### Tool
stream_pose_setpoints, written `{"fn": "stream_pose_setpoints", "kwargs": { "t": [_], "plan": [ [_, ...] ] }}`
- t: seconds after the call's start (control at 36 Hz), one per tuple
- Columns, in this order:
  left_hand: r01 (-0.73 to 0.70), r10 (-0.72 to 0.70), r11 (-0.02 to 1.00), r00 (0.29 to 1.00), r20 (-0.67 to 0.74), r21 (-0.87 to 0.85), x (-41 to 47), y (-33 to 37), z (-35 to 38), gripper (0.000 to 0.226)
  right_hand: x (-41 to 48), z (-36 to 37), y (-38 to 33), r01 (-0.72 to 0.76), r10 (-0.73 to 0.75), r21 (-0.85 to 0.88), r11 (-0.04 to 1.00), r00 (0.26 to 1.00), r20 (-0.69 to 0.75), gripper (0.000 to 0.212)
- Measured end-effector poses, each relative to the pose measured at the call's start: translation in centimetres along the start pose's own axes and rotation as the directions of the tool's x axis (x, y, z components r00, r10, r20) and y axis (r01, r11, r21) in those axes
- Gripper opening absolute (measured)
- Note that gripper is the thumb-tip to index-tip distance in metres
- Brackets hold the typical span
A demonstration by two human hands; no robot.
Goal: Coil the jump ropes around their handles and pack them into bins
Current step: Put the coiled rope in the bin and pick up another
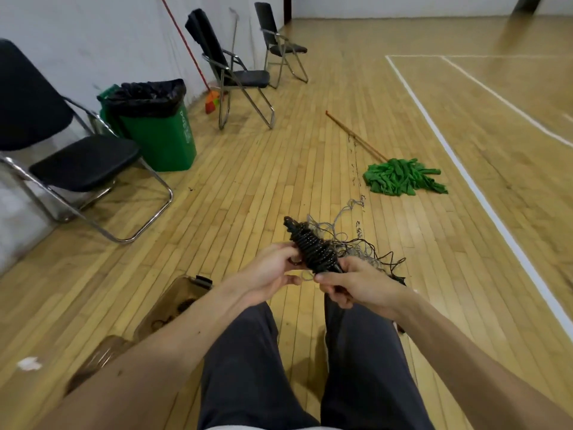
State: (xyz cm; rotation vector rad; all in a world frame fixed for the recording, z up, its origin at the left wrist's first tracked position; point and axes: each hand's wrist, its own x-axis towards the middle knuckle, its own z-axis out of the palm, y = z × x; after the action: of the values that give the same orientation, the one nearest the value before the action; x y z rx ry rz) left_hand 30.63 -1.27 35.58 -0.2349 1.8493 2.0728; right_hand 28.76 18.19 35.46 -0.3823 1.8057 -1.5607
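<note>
We see both hands up in front of the knees, holding one black coiled jump rope (311, 248) above the wooden floor (279, 144). The cord is wrapped tightly round the handles, and the bundle tilts up and away to the left. The right hand (356, 287) has its fingers closed round the lower end of the bundle. The left hand (271, 271) has its fingers curled against the bundle's left side, pinching a small loop of cord there.

A tangle of loose ropes (353, 240), grey and black, sits right behind the bundle and trails off to the right hand's far side; we cannot tell whether it lies on the floor or hangs from the hands.

A clear brownish bin (173, 293) stands on the floor just left of the left forearm, with dark coils inside, blurred. Dark trousers (245, 352) fill the lower middle.

Farther off are a green trash bin (164, 141) with a black liner by the wall, black folding chairs (77, 162), a green mop (400, 178) lying on the floor, and a broom (212, 102) leaning on the wall.
</note>
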Motion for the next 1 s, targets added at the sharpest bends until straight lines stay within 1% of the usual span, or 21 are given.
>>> {"fn": "stream_pose_setpoints", "kwargs": {
  "t": [0.11,0.17,0.25,0.31,0.33,0.42,0.47,0.53,0.61,0.67,0.75,0.83,0.89,0.94,0.97,1.0],
  "plan": [
    [-0.009,0.001,0.992,0.998,-0.061,-0.128,-0.7,-0.7,-2.3,0.041,3.5,2.6,-0.6,-0.064,0.064,-0.022,0.998,0.998,-0.025,0.020],
    [-0.013,-0.004,0.990,0.992,-0.124,-0.137,-1.2,-0.8,-4.0,0.043,5.8,4.3,-1.2,-0.089,0.088,-0.043,0.995,0.996,-0.012,0.017],
    [0.021,-0.028,0.999,0.972,-0.232,-0.031,-1.5,-1.5,-7.5,0.050,9.0,7.4,-1.9,-0.110,0.110,-0.120,0.987,0.994,-0.007,0.011],
    [0.065,-0.046,0.996,0.952,-0.304,0.054,-1.8,-2.0,-10.2,0.061,11.2,9.6,-2.0,-0.102,0.096,-0.245,0.964,0.995,-0.036,0.014],
    [0.080,-0.051,0.994,0.937,-0.347,0.072,-2.0,-2.3,-12.0,0.061,12.7,10.8,-1.9,-0.097,0.092,-0.313,0.945,0.995,-0.033,0.016],
    [0.074,-0.026,0.993,0.899,-0.436,0.092,-2.4,-3.2,-15.7,0.043,15.6,13.2,-1.5,-0.087,0.081,-0.433,0.897,0.996,-0.033,0.018],
    [0.074,-0.050,0.997,0.873,-0.485,0.030,-2.3,-4.1,-18.7,0.041,18.4,15.0,-0.9,-0.075,0.086,-0.489,0.869,0.996,-0.001,0.017],
    [0.088,-0.111,0.994,0.844,-0.525,-0.069,-2.0,-5.0,-21.5,0.043,21.0,16.6,-0.5,-0.068,0.104,-0.549,0.833,0.994,0.036,0.015],
    [0.099,-0.196,0.973,0.827,-0.527,-0.207,-0.9,-6.8,-25.4,0.039,25.2,18.3,0.7,-0.047,0.116,-0.596,0.802,0.990,0.079,0.021],
    [0.107,-0.223,0.964,0.826,-0.517,-0.244,0.3,-8.4,-27.4,0.034,27.6,18.8,1.9,-0.071,0.162,-0.632,0.772,0.983,0.088,0.016],
    [0.165,-0.258,0.961,0.823,-0.506,-0.221,3.1,-12.2,-29.9,0.032,31.1,18.6,4.7,-0.117,0.261,-0.690,0.714,0.959,0.107,0.025],
    [0.273,-0.340,0.940,0.794,-0.504,-0.204,6.8,-16.7,-31.5,0.044,34.1,17.5,8.0,-0.188,0.337,-0.759,0.623,0.941,0.043,0.031],
    [0.336,-0.427,0.903,0.773,-0.469,-0.267,9.4,-20.0,-32.0,0.043,35.8,16.6,11.2,-0.179,0.307,-0.805,0.566,0.952,0.004,0.031],
    [0.392,-0.502,0.861,0.753,-0.425,-0.323,12.3,-23.7,-32.1,0.041,37.4,15.9,15.0,-0.159,0.267,-0.855,0.494,0.963,-0.025,0.051],
    [0.420,-0.526,0.848,0.745,-0.411,-0.324,13.6,-25.5,-32.1,0.040,37.9,15.6,16.5,-0.138,0.257,-0.860,0.491,0.966,-0.008,0.056],
    [0.448,-0.542,0.839,0.739,-0.399,-0.309,14.8,-27.1,-31.9,0.039,38.5,15.4,18.1,-0.118,0.264,-0.861,0.494,0.964,0.020,0.055]
  ]
}}
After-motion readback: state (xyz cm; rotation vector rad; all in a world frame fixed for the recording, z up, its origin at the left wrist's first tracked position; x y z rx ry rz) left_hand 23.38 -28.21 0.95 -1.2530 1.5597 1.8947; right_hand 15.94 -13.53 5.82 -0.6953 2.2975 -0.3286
